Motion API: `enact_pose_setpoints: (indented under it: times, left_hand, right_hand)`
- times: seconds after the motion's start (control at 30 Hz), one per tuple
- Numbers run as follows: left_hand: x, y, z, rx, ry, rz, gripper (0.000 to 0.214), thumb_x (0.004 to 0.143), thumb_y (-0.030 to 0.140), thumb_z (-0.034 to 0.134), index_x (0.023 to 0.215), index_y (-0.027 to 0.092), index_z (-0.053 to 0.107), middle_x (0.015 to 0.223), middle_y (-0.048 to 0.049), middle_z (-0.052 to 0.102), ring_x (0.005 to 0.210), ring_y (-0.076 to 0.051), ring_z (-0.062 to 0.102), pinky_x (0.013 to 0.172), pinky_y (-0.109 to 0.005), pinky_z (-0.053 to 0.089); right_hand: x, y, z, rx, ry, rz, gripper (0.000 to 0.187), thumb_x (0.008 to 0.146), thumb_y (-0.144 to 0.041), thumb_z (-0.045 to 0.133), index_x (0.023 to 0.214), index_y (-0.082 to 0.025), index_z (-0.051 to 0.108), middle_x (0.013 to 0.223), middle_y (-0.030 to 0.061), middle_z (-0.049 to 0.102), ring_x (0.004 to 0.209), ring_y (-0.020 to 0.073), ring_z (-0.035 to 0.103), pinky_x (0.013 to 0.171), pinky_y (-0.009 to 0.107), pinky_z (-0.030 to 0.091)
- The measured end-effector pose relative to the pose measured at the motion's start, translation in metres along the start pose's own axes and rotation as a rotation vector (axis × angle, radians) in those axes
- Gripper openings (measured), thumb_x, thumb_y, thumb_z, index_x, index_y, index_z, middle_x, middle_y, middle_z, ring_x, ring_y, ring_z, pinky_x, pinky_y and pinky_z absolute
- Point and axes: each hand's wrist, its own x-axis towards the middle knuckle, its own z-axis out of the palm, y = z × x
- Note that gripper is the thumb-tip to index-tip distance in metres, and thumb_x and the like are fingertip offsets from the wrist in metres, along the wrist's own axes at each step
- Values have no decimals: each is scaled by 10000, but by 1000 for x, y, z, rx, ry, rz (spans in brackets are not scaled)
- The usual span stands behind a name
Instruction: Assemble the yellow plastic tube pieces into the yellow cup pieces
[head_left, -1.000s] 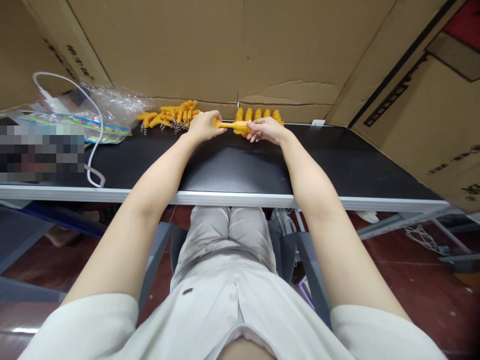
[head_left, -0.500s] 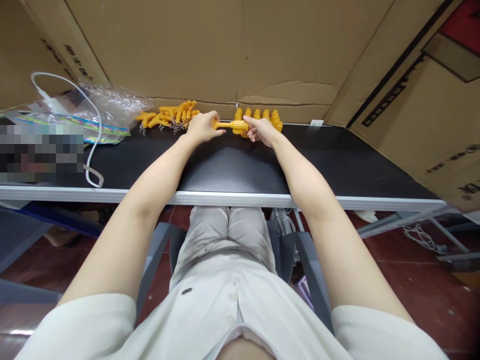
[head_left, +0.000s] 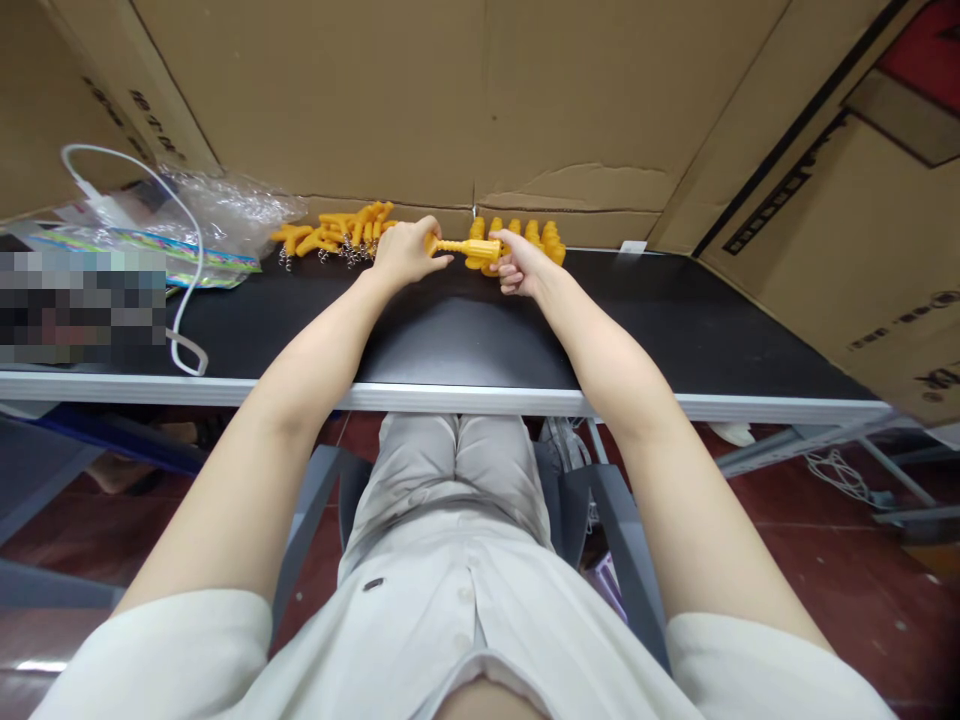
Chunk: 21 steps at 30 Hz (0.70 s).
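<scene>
Between my hands, above the far part of the table, a yellow plastic corkscrew body (head_left: 481, 249) lies level, its ribbed narrow shaft pointing left. My left hand (head_left: 405, 252) is closed round the shaft's left end, which the fingers hide. At the wide right end, my right hand (head_left: 519, 262) pinches with thumb and fingertips, the other fingers curled. Left of my left hand lies a pile of yellow corkscrew handles (head_left: 352, 228) with bare metal spirals. Behind my right hand stand several similar yellow bodies (head_left: 532, 228) in a cluster.
Cardboard walls (head_left: 480, 100) close off the back and sides of the black table (head_left: 465, 330). On the left are clear plastic bags (head_left: 225, 215) and a white cable (head_left: 196, 270). A small white piece (head_left: 634, 246) lies at the back right.
My right hand's fingers have shifted slightly on the wide end of the corkscrew body, showing more of it. My left hand has stayed nearly still.
</scene>
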Motion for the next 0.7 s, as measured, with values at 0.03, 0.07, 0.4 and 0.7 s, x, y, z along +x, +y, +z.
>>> enact_pose_setpoints:
  times: [0.03, 0.07, 0.4, 0.7]
  left_hand:
    - [1, -1, 1, -17, 1, 3, 507, 947, 391, 811, 1401, 187, 714, 1229, -138, 761, 1321, -393, 677, 1204, -471, 491]
    - [2, -2, 2, -34, -2, 5, 499, 947, 384, 813, 1396, 189, 716, 1230, -132, 759, 1315, -382, 678, 1204, -464, 490]
    - [8, -13, 1, -59, -23, -29, 449, 913, 382, 822, 1296, 160, 744, 1198, -129, 755, 1254, -367, 680, 1165, -437, 519]
    - [8, -12, 2, -74, -18, 16, 469, 916, 429, 831, 1289, 159, 745, 1137, -111, 745, 1240, -360, 676, 1160, -435, 517]
  right_hand:
    - [-1, 0, -1, -18, 31, 6, 461, 1182, -602, 410, 886, -261, 501, 486, -121, 251, 439, 93, 112, 413, 231, 199]
    - [-3, 0, -1, -42, 78, 9, 486, 1180, -630, 426, 891, -251, 523, 489, -116, 278, 439, 89, 130, 417, 227, 201]
    - [-20, 2, 4, -149, 192, -288, 155, 1152, -303, 702, 1069, -213, 608, 824, -26, 751, 517, 77, 608, 492, 196, 481]
    - [2, 8, -7, -247, 287, -441, 365, 992, -493, 905, 962, -233, 650, 763, -9, 724, 552, 96, 621, 500, 206, 482]
